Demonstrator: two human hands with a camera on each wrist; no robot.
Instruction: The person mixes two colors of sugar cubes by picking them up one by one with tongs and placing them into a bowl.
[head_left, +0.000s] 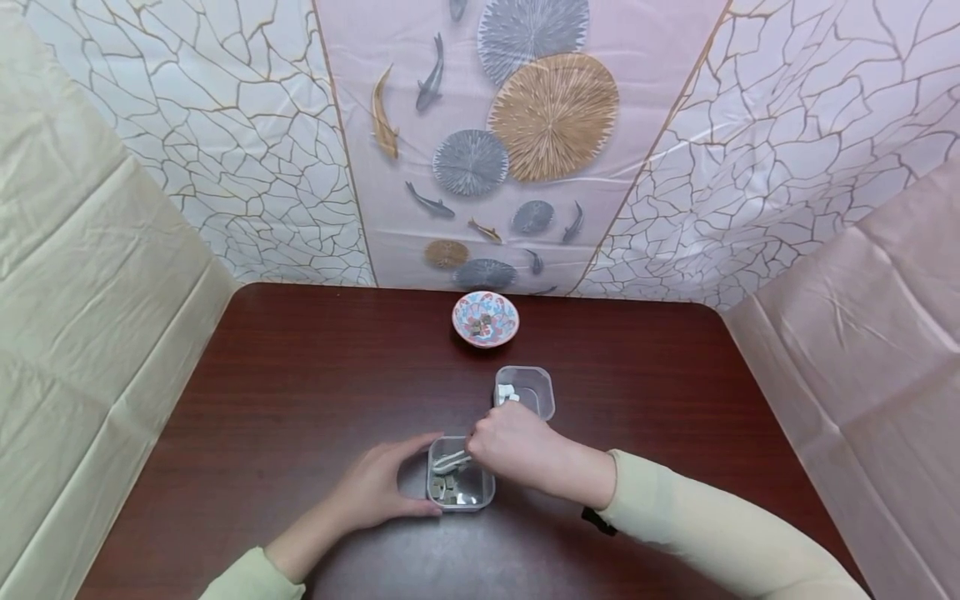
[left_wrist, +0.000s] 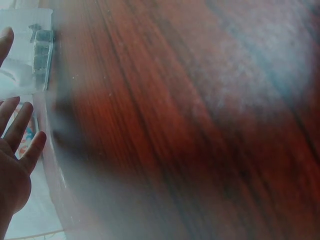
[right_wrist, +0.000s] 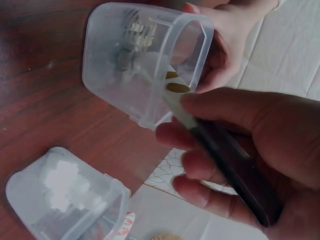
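A clear plastic container [head_left: 488, 497] stands near the front of the table with several small grey-brown cubes [head_left: 442, 490] inside. My left hand [head_left: 382, 483] holds it from the left, thumb at the near corner and index finger at the far one; other fingers [left_wrist: 20, 125] are spread in the left wrist view. With curled fingers, my right hand [head_left: 517, 446] grips dark-handled tongs [right_wrist: 230, 170] above the container's right side. Their pale tips [head_left: 450, 461] reach down inside, close over the cubes. What lies between the tips I cannot tell.
A second clear container [head_left: 546, 392] holding white cubes [head_left: 507, 392] stands just beyond my right hand. Farther back is a patterned bowl [head_left: 504, 332] with a few brown pieces [head_left: 480, 323]. Fabric walls surround the dark wooden table [head_left: 322, 367] at the back and sides.
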